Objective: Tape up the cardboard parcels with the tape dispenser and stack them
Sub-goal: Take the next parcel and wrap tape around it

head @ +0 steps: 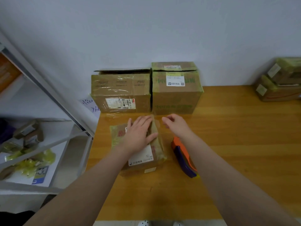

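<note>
The orange and blue tape dispenser (184,158) lies on the yellow wooden table (236,144), just right of a small brown cardboard parcel (118,136). The left hand (138,134) lies flat on the parcel with straight fingers. The right hand (175,126) hangs beside it with bent fingers, and I cannot tell if it pinches anything.

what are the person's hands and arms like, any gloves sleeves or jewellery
Both are bare. The left hand and right hand wear no gloves, and no ring, watch or bracelet shows. No sleeve is in view: the left forearm and right forearm are uncovered down to the frame's edge.
</note>
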